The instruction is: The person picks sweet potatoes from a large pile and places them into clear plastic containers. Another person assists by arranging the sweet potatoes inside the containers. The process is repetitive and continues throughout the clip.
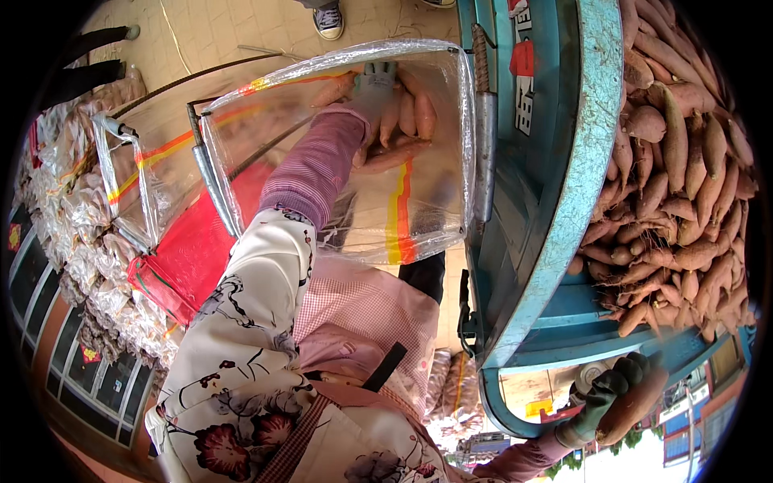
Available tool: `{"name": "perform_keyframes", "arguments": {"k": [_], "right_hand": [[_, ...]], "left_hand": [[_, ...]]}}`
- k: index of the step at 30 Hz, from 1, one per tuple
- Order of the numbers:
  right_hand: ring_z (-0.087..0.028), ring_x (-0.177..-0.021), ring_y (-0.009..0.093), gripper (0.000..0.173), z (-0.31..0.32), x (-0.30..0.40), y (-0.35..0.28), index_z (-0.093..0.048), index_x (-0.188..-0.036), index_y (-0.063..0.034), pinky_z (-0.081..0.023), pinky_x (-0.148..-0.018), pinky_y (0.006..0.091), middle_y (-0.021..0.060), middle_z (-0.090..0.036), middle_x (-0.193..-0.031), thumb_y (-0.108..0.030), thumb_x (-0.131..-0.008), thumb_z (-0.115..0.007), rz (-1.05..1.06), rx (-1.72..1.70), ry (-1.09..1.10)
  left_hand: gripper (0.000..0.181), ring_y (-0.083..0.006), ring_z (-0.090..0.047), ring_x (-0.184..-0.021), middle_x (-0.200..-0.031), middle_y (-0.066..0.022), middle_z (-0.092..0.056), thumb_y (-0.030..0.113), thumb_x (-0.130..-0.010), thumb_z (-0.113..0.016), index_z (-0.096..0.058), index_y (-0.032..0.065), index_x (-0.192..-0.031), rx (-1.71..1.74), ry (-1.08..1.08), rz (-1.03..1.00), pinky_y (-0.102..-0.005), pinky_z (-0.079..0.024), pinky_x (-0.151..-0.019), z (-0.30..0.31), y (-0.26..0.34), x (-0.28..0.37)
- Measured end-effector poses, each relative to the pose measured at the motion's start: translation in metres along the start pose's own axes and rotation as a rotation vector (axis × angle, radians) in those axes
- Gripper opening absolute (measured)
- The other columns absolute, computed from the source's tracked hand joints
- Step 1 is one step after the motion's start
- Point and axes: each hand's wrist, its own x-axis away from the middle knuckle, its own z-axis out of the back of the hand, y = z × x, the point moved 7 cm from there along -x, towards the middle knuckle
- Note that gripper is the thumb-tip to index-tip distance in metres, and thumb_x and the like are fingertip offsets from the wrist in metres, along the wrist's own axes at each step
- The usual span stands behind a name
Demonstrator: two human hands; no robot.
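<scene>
My left hand (375, 87), in a grey-green glove, reaches inside a clear plastic bag (447, 181) with yellow and orange stripes. It lies against several sweet potatoes (416, 115) in the bag; its palm side is hidden, so I cannot tell whether it grips one. A metal frame with tube clamps (485, 157) spreads the bag's mouth. At the lower right, my right hand (622, 380), in a dark-coated green glove, holds a sweet potato (634, 407). That hand is just outside a blue-green truck bed (561, 199), beside a large heap of loose sweet potatoes (682, 199).
A second striped plastic bag (163, 181) hangs on the frame at left, by a red bag (187, 241). Filled plastic bags (90, 211) are stacked farther left. One person's shoe (329, 21) shows at the top, another person's legs (90, 54) at upper left.
</scene>
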Motion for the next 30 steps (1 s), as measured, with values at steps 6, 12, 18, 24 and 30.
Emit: {"name": "perform_keyframes", "arguments": {"k": [6, 12, 18, 24, 30], "right_hand": [[-0.057, -0.088, 0.016, 0.053, -0.001, -0.005, 0.014, -0.035, -0.143, -0.0083, -0.05, -0.071, 0.0335, 0.0079, -0.058, -0.106, -0.032, -0.097, -0.048, -0.239, -0.408, -0.454], [-0.041, -0.132, 0.03, 0.065, -0.012, 0.003, 0.013, -0.029, -0.145, -0.0025, -0.03, -0.11, 0.0505, 0.0173, -0.042, -0.144, -0.035, -0.094, -0.052, -0.246, -0.771, -0.589], [-0.051, -0.122, 0.031, 0.07, -0.018, 0.004, 0.017, -0.037, -0.14, -0.0013, -0.034, -0.109, 0.0475, 0.0166, -0.054, -0.131, -0.05, -0.092, -0.055, -0.304, -0.931, -0.7], [-0.057, -0.114, 0.026, 0.075, -0.03, 0.008, 0.019, -0.044, -0.135, -0.0045, -0.037, -0.108, 0.0506, 0.0121, -0.061, -0.121, -0.061, -0.087, -0.054, -0.375, -1.074, -0.816], [-0.059, -0.107, 0.026, 0.066, -0.033, 0.009, 0.014, -0.052, -0.125, -0.0039, -0.043, -0.102, 0.0491, 0.0112, -0.062, -0.117, -0.057, -0.086, -0.059, -0.491, -1.217, -0.905]], "left_hand": [[0.071, -0.0372, -0.027, -0.138, -0.152, -0.0125, -0.025, 0.029, -0.079, -0.064, -0.033, 0.0158, -0.142, -0.066, -0.241, -0.009, -0.0552, -0.035, -0.104, 0.0, 0.017, -0.002], [0.033, -0.0405, -0.06, -0.095, -0.098, -0.022, -0.065, 0.033, -0.09, -0.049, -0.063, 0.006, -0.104, 0.389, 0.069, 0.089, -0.0484, -0.047, -0.082, 0.132, 0.013, 0.091], [0.026, -0.0145, -0.061, -0.088, -0.099, -0.0072, -0.065, 0.01, -0.091, -0.058, -0.059, -0.0033, -0.114, 1.287, 0.27, -0.031, -0.0265, -0.049, -0.076, 0.341, 0.121, 0.244], [0.047, -0.0121, -0.059, -0.084, -0.102, -0.0045, -0.062, 0.024, -0.088, -0.068, -0.054, 0.0006, -0.127, 1.475, -0.595, -0.205, -0.0249, -0.048, -0.075, 0.355, 0.344, 0.358], [0.025, -0.0155, -0.062, -0.075, -0.082, -0.0068, -0.066, 0.009, -0.083, -0.06, -0.064, -0.0039, -0.103, 1.292, -0.835, -0.351, -0.0269, -0.051, -0.07, 0.336, 0.394, 0.399]]}}
